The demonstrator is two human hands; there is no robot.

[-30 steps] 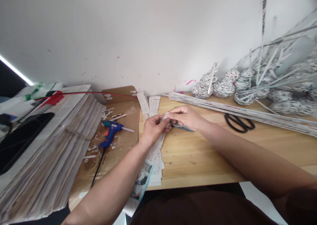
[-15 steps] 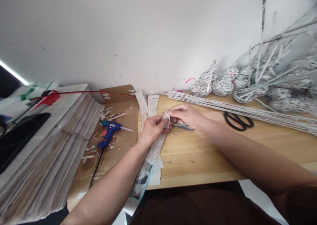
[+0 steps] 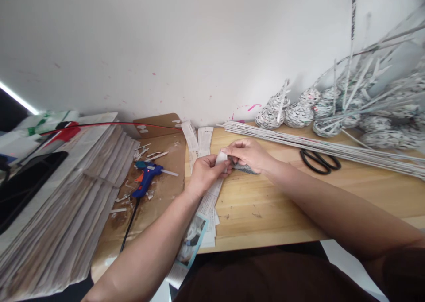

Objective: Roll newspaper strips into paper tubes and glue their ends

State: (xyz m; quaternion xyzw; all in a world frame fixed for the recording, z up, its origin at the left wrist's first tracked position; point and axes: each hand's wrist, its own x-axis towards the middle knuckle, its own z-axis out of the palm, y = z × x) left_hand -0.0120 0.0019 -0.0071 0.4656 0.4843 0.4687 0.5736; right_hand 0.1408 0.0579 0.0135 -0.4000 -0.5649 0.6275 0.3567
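Observation:
Both hands meet over the wooden table. My left hand is closed on a newspaper strip, its thumb pressed along the paper. Close beside it, my right hand pinches the strip's upper end between thumb and fingers. A grey patterned piece shows under the right hand; whether the hand touches it I cannot tell. More newspaper strips lie beneath and in front of the left hand, and one with a printed picture hangs over the table's front edge.
A blue glue gun lies on brown cardboard among paper scraps. Stacked newspaper fills the left side. Rolled paper sticks, black-handled scissors and woven paper shapes are at the right.
The strip between my hands has tilted slightly, and my left thumb and fingers have shifted a little on it. Both hands stay in nearly the same place.

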